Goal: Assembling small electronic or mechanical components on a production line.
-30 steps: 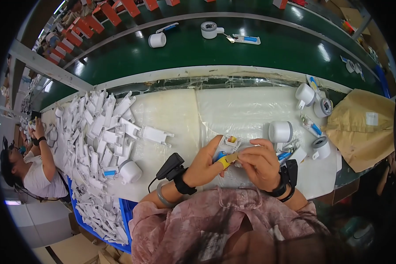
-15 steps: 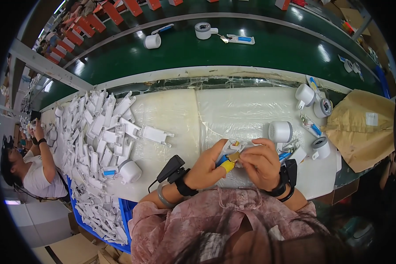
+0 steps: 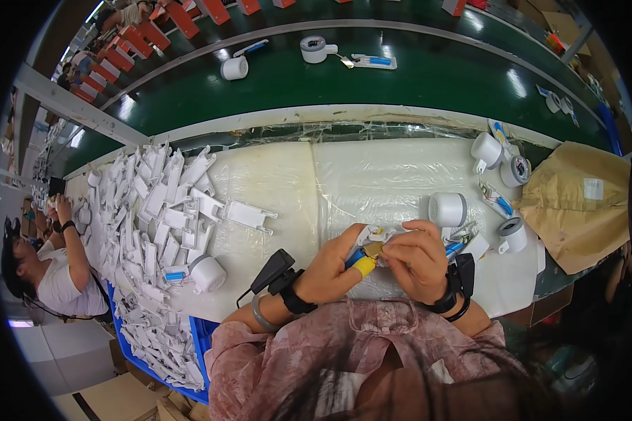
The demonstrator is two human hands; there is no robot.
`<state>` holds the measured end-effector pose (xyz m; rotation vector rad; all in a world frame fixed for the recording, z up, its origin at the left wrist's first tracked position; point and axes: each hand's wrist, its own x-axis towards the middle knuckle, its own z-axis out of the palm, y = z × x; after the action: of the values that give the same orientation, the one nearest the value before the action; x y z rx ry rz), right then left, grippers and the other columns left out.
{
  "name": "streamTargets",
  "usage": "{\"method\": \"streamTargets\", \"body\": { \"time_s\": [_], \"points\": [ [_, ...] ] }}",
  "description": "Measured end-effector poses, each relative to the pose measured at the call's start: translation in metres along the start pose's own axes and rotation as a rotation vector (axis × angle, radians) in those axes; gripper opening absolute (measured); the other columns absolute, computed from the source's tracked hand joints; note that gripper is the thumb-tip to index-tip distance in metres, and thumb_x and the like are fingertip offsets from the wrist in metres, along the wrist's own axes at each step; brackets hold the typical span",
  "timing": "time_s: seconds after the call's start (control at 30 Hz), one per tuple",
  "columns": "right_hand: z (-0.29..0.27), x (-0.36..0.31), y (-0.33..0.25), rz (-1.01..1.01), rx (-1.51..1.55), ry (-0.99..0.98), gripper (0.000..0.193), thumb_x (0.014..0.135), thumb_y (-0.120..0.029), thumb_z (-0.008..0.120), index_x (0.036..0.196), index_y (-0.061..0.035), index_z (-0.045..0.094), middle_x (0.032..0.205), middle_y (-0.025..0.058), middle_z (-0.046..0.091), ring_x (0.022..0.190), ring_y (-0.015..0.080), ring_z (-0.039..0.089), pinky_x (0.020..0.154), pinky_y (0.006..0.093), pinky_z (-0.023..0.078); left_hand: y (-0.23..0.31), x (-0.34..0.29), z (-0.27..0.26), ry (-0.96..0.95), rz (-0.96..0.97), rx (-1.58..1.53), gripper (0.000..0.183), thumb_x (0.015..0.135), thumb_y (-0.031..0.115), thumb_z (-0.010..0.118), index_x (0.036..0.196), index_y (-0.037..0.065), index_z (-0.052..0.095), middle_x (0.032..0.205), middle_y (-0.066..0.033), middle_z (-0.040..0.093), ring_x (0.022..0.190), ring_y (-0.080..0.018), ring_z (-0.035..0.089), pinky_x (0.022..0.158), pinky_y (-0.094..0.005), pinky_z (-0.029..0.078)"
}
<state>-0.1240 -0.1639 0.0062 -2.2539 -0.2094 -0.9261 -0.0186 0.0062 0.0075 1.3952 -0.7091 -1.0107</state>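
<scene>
My left hand [image 3: 328, 270] is closed around a small white plastic housing [image 3: 376, 231], with a blue cylindrical cell [image 3: 355, 257] showing by its thumb. Yellow material [image 3: 363, 266] covers the tip of that thumb; it looks like a finger cot. The fingertips of my right hand [image 3: 421, 263] pinch at a small gold-brown flat piece [image 3: 373, 249] on the housing. Thin wires seem to run beside it, partly hidden by my fingers. Just beyond my right hand stands a white round unit with a grey rim [image 3: 447, 210].
Loose white handle shells [image 3: 168, 203] heap at the left, above a blue bin [image 3: 205, 344] of more. Several round white units [image 3: 514, 235] and a brown paper bag [image 3: 576, 203] lie at the right. A green conveyor [image 3: 281, 84] crosses behind. A person [image 3: 63, 266] works at far left.
The parts on the green conveyor have shifted a little to the left. My hands stay in place, with the left thumb and the gold-brown piece moved only slightly.
</scene>
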Motion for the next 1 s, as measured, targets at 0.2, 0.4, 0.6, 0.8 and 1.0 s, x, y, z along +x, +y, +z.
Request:
{"method": "streamTargets", "body": {
  "time_s": [0.2, 0.4, 0.6, 0.8, 1.0],
  "points": [
    [0.004, 0.0, 0.005, 0.003, -0.012, 0.02, 0.022, 0.069, 0.002, 0.073, 0.089, -0.0055, 0.067, 0.084, 0.0037, 0.066, 0.076, 0.0203, 0.063, 0.083, 0.0402, 0.049, -0.009, 0.002, 0.0, 0.013, 0.173, 0.124, 0.039, 0.091, 0.001, 0.049, 0.129, 0.001, 0.044, 0.1, -0.004, 0.057, 0.081, -0.0084, 0.055, 0.066, -0.0237, 0.049],
    [0.004, 0.001, 0.003, -0.016, -0.012, 0.001, 0.022, 0.068, 0.002, 0.073, 0.089, -0.0053, 0.067, 0.084, 0.0038, 0.066, 0.076, 0.0203, 0.062, 0.083, 0.0403, 0.049, -0.012, -0.002, 0.003, 0.046, 0.037, -0.061, 0.041, 0.092, 0.0, 0.049, 0.132, 0.001, 0.041, 0.103, -0.005, 0.057, 0.082, -0.0087, 0.055, 0.068, -0.0247, 0.051],
    [0.005, 0.0, 0.003, -0.008, -0.005, 0.01, 0.022, 0.068, 0.002, 0.073, 0.088, -0.0054, 0.067, 0.083, 0.0038, 0.066, 0.075, 0.02, 0.062, 0.083, 0.0399, 0.049, -0.014, -0.001, 0.002, 0.002, 0.064, -0.038, 0.04, 0.094, 0.002, 0.05, 0.133, 0.001, 0.041, 0.102, -0.0046, 0.057, 0.082, -0.0079, 0.054, 0.068, -0.0237, 0.05],
    [0.005, 0.001, 0.003, 0.006, -0.006, 0.025, 0.022, 0.069, 0.003, 0.073, 0.088, -0.0052, 0.066, 0.081, 0.0038, 0.065, 0.073, 0.0201, 0.062, 0.081, 0.0391, 0.05, -0.01, 0.0, 0.003, 0.031, 0.074, 0.026, 0.04, 0.094, 0.003, 0.05, 0.133, 0.001, 0.041, 0.102, -0.0046, 0.057, 0.081, -0.0076, 0.054, 0.068, -0.0233, 0.05],
    [0.005, 0.002, 0.001, 0.017, -0.015, 0.013, 0.022, 0.069, 0.002, 0.074, 0.087, -0.005, 0.066, 0.081, 0.0039, 0.065, 0.073, 0.0202, 0.062, 0.081, 0.039, 0.05, -0.009, 0.001, 0.002, 0.047, 0.11, 0.079, 0.041, 0.092, 0.001, 0.05, 0.132, 0.001, 0.042, 0.101, -0.0045, 0.057, 0.08, -0.0075, 0.054, 0.067, -0.0227, 0.049]
  ]
}}
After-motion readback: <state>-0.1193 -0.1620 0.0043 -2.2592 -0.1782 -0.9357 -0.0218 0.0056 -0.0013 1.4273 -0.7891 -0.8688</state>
